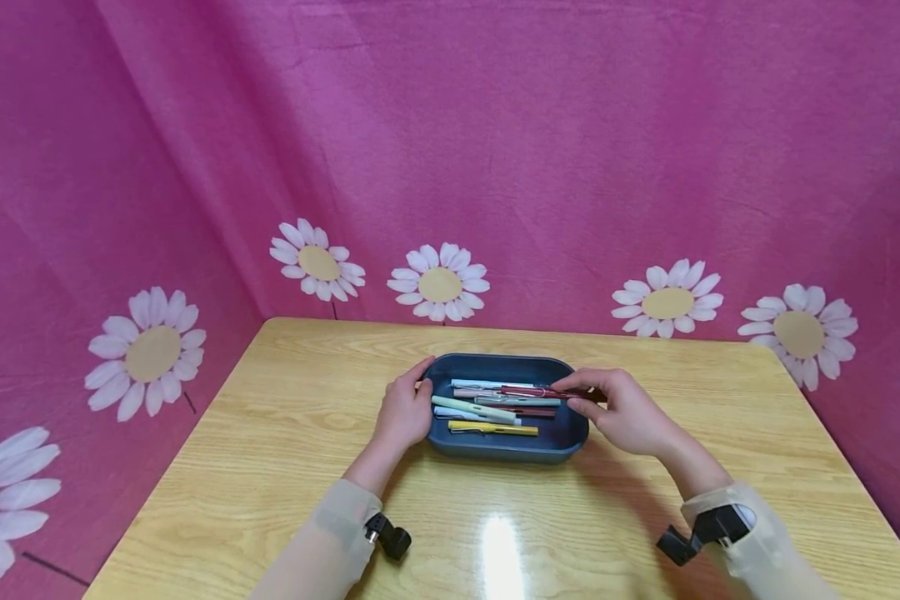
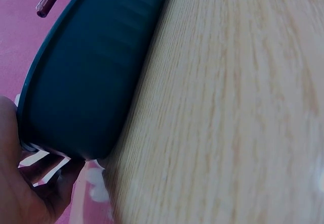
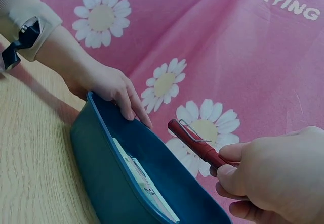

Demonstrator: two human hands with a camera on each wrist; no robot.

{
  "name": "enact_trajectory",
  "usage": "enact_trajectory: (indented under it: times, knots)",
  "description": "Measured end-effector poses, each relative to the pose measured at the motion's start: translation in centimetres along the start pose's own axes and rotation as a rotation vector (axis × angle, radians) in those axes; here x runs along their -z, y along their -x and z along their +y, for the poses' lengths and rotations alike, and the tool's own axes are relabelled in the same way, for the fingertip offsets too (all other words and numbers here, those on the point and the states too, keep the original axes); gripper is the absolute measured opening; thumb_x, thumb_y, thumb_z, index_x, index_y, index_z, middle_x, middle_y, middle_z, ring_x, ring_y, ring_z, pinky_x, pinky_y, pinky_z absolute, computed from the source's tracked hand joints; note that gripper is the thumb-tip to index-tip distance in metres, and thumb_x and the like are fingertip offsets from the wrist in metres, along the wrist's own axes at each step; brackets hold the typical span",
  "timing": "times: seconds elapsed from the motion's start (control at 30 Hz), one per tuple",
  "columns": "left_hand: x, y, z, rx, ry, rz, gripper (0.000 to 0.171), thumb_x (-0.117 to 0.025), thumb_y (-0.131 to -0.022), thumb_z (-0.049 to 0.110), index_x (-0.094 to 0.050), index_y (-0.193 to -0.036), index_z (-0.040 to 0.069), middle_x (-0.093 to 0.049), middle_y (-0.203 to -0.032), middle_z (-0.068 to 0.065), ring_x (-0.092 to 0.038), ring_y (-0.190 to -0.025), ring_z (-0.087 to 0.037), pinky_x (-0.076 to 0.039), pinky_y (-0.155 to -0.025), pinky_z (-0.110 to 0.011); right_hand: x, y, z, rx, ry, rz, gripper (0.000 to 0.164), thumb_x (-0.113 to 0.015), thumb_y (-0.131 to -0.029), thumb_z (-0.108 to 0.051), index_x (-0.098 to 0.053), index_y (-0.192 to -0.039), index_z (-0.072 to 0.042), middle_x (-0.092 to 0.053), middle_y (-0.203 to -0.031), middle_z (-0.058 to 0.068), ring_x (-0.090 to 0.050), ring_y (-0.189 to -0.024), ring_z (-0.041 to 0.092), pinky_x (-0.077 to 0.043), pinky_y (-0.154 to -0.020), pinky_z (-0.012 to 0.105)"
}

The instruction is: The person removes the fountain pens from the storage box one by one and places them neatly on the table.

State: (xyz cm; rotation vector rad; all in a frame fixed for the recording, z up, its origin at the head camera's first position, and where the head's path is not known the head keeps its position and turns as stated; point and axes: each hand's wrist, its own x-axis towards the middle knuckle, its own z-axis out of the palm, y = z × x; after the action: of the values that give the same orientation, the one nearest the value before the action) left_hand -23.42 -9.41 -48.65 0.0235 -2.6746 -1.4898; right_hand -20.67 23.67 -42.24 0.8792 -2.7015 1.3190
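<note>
A dark blue oblong tray (image 1: 506, 455) with rounded ends stands on the wooden table. Inside it lie several pens, among them a yellow pen (image 1: 487, 428) at the near side and a pale green pen (image 1: 465, 407) lying slantwise over others. My left hand (image 1: 407, 408) grips the tray's left end at the rim. Between thumb and fingers, my right hand (image 1: 632, 414) pinches a dark red pen (image 3: 191, 139) with a wire clip, held above the tray's right end. The pen's clip end points left, and its other end is hidden in the hand.
The wooden table (image 1: 285, 467) reaches back to a pink cloth (image 1: 540, 167) printed with white daisies, which hangs behind it and along both sides. A small black camera is strapped to each wrist.
</note>
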Motion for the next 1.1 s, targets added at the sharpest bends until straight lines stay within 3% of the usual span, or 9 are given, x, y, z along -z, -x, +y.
enact_trajectory:
  times: [0.47, 0.7, 0.93, 1.1]
  knots:
    - [0.1, 0.1, 0.0, -0.009, -0.005, -0.002, 0.046, -0.047, -0.111, 0.016, -0.055, -0.156, 0.015, -0.057, -0.153, -0.016, -0.051, -0.142, -0.034, -0.040, -0.117, -0.055, 0.8, 1.4, 1.2, 0.027, -0.007, 0.062, 0.028, -0.070, -0.097, 0.009, -0.079, -0.117, -0.007, -0.076, -0.107, 0.005, -0.064, -0.082, 0.016, -0.053, -0.068, 0.026]
    - [0.1, 0.1, 0.1, -0.019, 0.003, 0.005, 0.045, -0.048, -0.111, 0.014, -0.056, -0.155, 0.014, -0.058, -0.151, -0.018, -0.052, -0.141, -0.035, -0.040, -0.116, -0.056, 1.2, 2.2, 1.9, -0.005, -0.010, 0.084, 0.028, -0.069, -0.098, 0.007, -0.078, -0.119, -0.009, -0.075, -0.107, 0.010, -0.063, -0.081, 0.018, -0.052, -0.066, 0.028]
    - [0.2, 0.1, 0.2, -0.012, 0.008, -0.005, 0.045, -0.048, -0.111, 0.016, -0.055, -0.156, 0.015, -0.057, -0.152, -0.017, -0.053, -0.140, -0.034, -0.041, -0.116, -0.056, 1.8, 2.9, 2.8, -0.023, 0.014, 0.113, 0.030, -0.069, -0.097, 0.008, -0.079, -0.120, -0.010, -0.075, -0.109, 0.003, -0.067, -0.086, 0.019, -0.056, -0.070, 0.028]
    - [0.2, 0.0, 0.0, -0.015, 0.008, -0.004, 0.045, -0.048, -0.111, 0.016, -0.056, -0.156, 0.015, -0.057, -0.152, -0.017, -0.054, -0.139, -0.033, -0.042, -0.115, -0.055, 2.4, 3.6, 3.3, -0.062, 0.034, 0.137, 0.029, -0.070, -0.097, 0.008, -0.079, -0.119, -0.010, -0.075, -0.108, 0.004, -0.063, -0.082, 0.017, -0.052, -0.065, 0.028]
